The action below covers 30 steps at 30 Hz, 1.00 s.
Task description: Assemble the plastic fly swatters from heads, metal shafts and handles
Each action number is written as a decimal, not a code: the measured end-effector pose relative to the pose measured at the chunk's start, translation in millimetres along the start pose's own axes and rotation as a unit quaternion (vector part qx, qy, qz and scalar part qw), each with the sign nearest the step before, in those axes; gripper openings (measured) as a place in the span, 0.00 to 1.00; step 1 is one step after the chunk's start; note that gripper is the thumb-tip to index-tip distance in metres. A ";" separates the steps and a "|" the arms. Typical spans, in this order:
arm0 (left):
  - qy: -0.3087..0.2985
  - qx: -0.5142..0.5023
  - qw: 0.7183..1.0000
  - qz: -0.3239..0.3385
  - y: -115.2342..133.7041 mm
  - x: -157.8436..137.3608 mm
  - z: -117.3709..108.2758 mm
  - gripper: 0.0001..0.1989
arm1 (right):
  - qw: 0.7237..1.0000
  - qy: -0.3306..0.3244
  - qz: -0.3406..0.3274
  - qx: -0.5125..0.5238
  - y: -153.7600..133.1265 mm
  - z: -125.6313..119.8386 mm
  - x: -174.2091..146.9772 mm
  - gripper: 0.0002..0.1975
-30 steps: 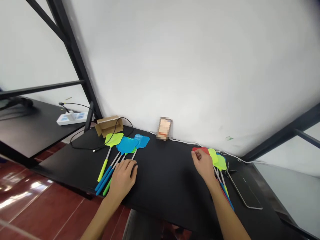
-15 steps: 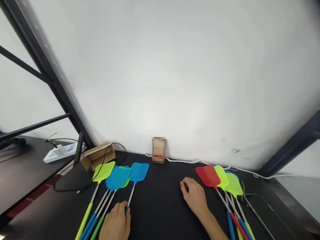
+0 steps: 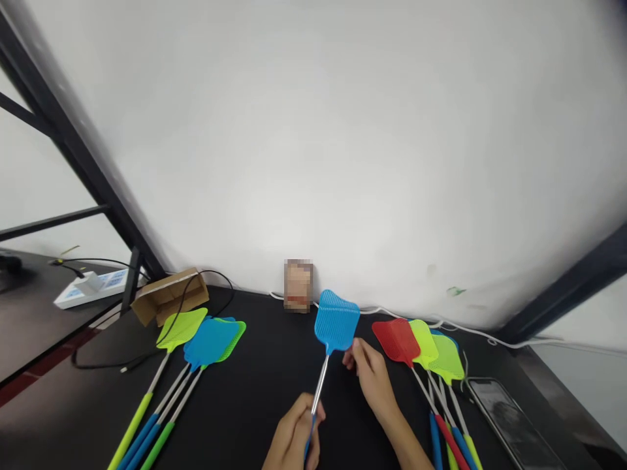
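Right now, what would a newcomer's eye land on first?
The blue fly swatter, held up by the left grip over the middle of the black table, with the right grip close by its head. Next, the red swatter lying to the right, then the leftmost lime swatter, in front of the open cardboard box.

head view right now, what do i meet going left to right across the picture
White power strip, cardboard box, green swatter head, left hand, blue swatter head held by that hand, right hand, rightmost yellow-green swatter head, phone.
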<state>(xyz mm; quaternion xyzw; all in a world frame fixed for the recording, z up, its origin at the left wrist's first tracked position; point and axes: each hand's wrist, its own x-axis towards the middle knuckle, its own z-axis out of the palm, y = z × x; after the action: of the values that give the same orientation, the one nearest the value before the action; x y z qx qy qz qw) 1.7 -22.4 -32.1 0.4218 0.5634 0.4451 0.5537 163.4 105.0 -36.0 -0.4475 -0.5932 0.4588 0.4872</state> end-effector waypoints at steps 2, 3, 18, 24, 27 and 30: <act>-0.054 -0.110 0.992 -0.020 11.7 24.8 19.7 0.22 | 0.998 0.005 0.023 0.051 0.7 -2.8 2.4 0.31; -0.055 -0.134 0.989 -0.023 15.5 36.6 28.5 0.23 | 0.997 0.011 0.033 0.073 1.3 -4.0 3.5 0.32; -0.139 -0.080 0.987 0.027 23.2 78.1 43.8 0.15 | 0.987 0.034 0.073 0.139 -4.4 -3.9 7.1 0.15; -0.175 -0.088 0.981 0.014 20.4 81.2 41.5 0.14 | 0.979 0.064 0.097 0.166 3.5 -5.1 10.3 0.18; -0.186 -0.100 0.977 0.008 18.7 82.9 40.4 0.12 | 0.976 0.071 0.102 0.179 2.6 -5.8 10.8 0.17; -0.176 -0.124 0.977 -0.001 20.2 84.4 40.3 0.12 | 0.977 0.062 0.102 0.178 0.0 -5.8 9.4 0.16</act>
<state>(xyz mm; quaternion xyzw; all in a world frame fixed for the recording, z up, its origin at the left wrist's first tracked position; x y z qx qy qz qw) 39.0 65.7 -33.2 0.4210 0.3982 0.4292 0.6927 167.9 114.9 -33.8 -0.4398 -0.4217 0.5755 0.5454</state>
